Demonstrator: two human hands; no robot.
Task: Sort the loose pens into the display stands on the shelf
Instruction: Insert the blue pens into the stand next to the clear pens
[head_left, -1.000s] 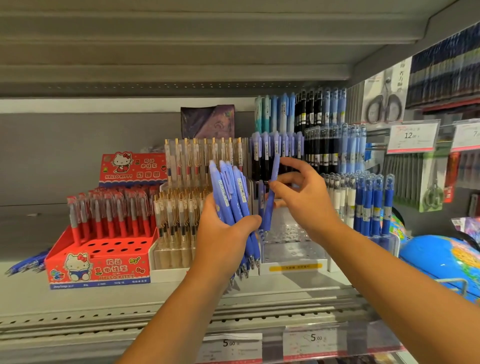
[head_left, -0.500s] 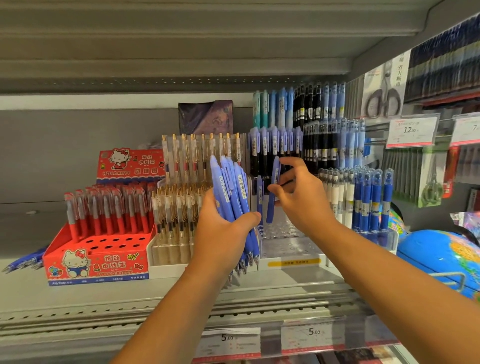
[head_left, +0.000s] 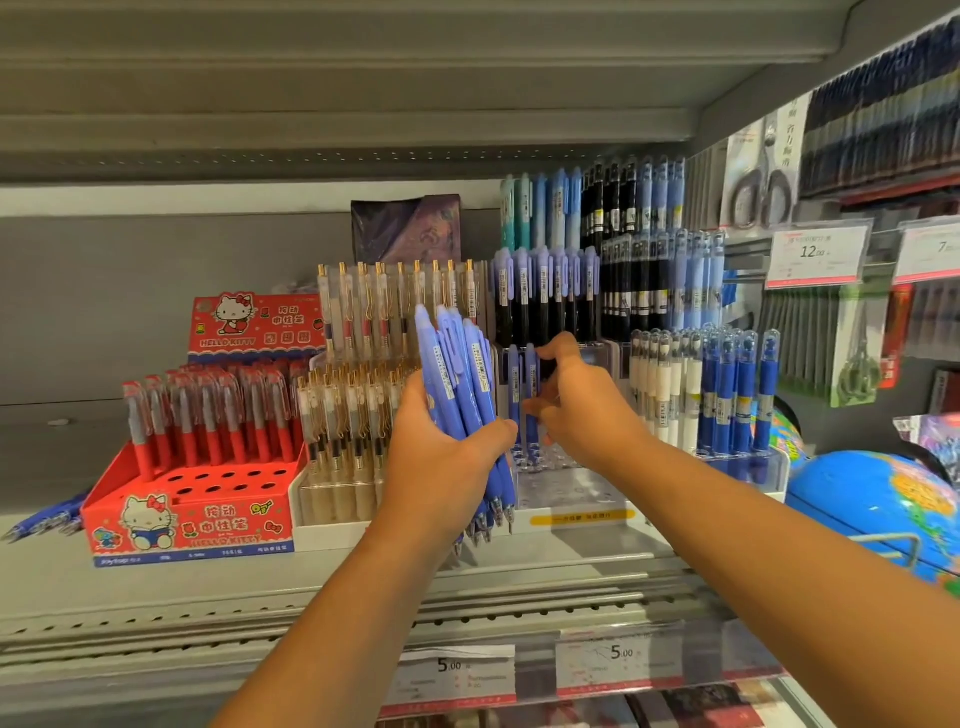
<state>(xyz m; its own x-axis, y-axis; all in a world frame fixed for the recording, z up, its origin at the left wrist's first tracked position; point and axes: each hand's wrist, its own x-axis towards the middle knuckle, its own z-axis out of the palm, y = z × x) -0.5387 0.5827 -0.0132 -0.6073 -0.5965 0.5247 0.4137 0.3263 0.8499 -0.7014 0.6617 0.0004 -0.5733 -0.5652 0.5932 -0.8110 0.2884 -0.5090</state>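
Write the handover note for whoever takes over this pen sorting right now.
Left hand grips a bundle of blue pens, tips down.
Right hand pinches a single blue pen upright at the clear stand; I cannot tell whether it is seated.
Done: a neighbouring pen stands in that stand.
Left: the bundle, plus the loose blue pens lying on the shelf at far left.

"HELLO KITTY" red box (head_left: 218, 525); "5.00" tags (head_left: 621, 660)
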